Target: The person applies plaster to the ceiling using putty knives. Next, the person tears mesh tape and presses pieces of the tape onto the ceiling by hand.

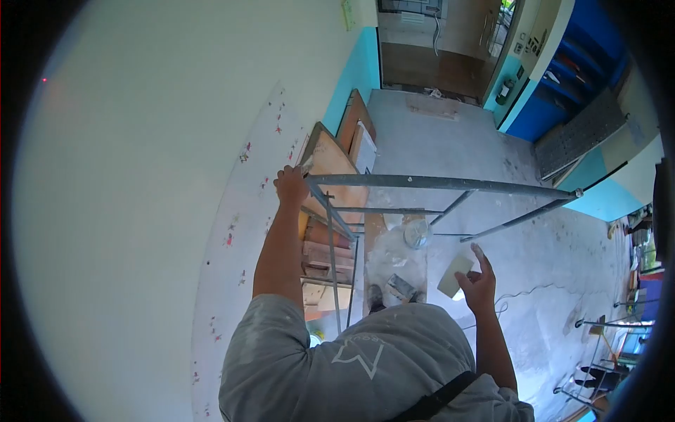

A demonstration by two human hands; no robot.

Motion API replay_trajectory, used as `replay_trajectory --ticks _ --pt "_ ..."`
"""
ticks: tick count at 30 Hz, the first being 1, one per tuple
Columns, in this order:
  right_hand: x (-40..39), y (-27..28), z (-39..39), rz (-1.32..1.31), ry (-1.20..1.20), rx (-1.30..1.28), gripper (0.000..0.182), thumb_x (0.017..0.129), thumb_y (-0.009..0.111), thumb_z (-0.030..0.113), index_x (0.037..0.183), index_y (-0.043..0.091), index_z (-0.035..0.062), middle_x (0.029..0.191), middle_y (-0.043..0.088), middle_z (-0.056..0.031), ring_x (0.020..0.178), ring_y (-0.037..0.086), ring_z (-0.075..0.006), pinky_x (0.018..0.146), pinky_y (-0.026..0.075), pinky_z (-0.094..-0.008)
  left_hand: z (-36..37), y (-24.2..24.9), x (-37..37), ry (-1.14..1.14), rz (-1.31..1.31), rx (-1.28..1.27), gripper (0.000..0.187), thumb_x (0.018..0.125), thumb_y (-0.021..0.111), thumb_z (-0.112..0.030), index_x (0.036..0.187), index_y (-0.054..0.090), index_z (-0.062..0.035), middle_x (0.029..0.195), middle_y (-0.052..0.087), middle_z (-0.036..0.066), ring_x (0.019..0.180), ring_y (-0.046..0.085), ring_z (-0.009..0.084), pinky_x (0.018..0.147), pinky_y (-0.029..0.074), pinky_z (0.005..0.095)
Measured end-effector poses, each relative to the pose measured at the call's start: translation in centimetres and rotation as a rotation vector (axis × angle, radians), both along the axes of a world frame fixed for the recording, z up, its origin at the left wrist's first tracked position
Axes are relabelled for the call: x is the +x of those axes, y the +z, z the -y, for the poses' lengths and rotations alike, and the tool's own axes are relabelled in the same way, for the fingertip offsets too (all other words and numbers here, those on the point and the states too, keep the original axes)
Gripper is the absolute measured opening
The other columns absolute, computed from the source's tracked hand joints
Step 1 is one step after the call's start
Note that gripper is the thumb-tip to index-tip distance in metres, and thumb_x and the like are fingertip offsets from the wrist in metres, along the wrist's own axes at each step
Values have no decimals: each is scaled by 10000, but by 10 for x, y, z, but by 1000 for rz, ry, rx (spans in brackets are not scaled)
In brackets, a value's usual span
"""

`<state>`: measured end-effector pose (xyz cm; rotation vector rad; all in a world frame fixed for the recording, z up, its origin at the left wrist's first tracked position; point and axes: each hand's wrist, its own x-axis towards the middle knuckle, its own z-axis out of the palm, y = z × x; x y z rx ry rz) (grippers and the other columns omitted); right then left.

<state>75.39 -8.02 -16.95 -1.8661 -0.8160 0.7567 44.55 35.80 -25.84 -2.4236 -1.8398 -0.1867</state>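
My left hand (290, 184) is raised beside the pale wall (162, 183), at the left end of a grey metal scaffold frame (436, 183). Its fingers are curled round something I cannot make out, with a small whitish bit showing at the fingertips. Over the floor on the right, my right hand (481, 283) grips a flat, pale rectangular block (453, 276) at its edge, index finger stretched out. Red marks dot the whitish patch (228, 239) on the wall.
Below me, a dusty platform (396, 257) carries a clear round container (417, 233) and a grey tool (401, 286). Boards (330, 158) lean by the wall. A cable (527, 291) crosses the floor. Blue shelves (573, 63) stand upper right. Another person's dark legs (598, 378) show lower right.
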Motion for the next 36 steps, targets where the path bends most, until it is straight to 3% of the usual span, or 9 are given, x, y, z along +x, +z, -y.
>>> replay_trajectory --ticks 8,22,24,26,27,28,30,33,36 --pt "1 2 -6 -30 -79 -14 729 767 663 -35 1437 376 -15 1448 463 -165 865 711 -209 719 564 -277 -7 -64 -4 -70 -61 113 289 802 624 -167 1088 667 -169 1107 553 62 1099 518 303 892 426 491" --pt "-7 -1 -47 -121 1 17 704 782 691 3 1429 415 26 1391 474 -196 857 689 -185 712 569 -280 18 -38 0 -182 180 155 361 776 602 -134 1133 653 -114 1192 575 134 1192 494 366 972 368 539" --pt "-9 -6 -59 -124 -3 20 702 790 690 2 1431 405 17 1364 499 -197 857 693 -187 721 570 -286 49 -29 22 -229 459 94 354 820 647 -179 1164 639 -97 1159 619 145 1135 560 348 963 421 492" --pt "-16 -4 -72 -158 -7 54 702 797 689 3 1435 395 13 1316 537 -192 858 695 -189 729 569 -287 106 15 55 -241 820 -561 404 848 708 -300 1194 630 -106 1062 670 145 1022 637 310 899 490 425" --pt "-21 -2 -80 -189 -6 88 704 800 689 4 1438 391 14 1281 564 -187 859 696 -189 732 567 -285 133 12 65 -387 855 -654 433 870 710 -360 1221 622 -122 953 698 135 947 677 276 849 524 387" --pt "-26 1 -87 -219 -2 121 705 803 689 5 1440 386 14 1247 590 -181 861 697 -189 735 566 -283 163 38 77 -395 808 -880 406 881 703 -323 1235 614 -144 1098 673 139 1033 658 273 894 513 387" --pt "-34 -1 -101 -293 -12 174 702 811 686 9 1443 379 13 1132 648 -158 848 692 -171 722 560 -278 211 41 93 -641 993 -825 404 878 705 -335 1167 627 -63 1174 639 152 1085 633 282 881 515 344" --pt "-44 4 -116 -295 -5 212 645 831 671 16 1419 406 1 1125 650 -160 836 693 -170 722 561 -274 229 46 97 -479 1042 -1075 505 863 727 -328 1247 576 -37 1293 557 180 1180 570 304 950 487 417" --pt "-43 16 -121 -330 21 209 539 873 641 36 1374 456 -33 1303 538 -172 927 673 -202 737 577 -303 201 40 77 -398 753 -682 512 848 734 -307 1221 576 5 1267 564 197 1200 544 316 1030 419 434"
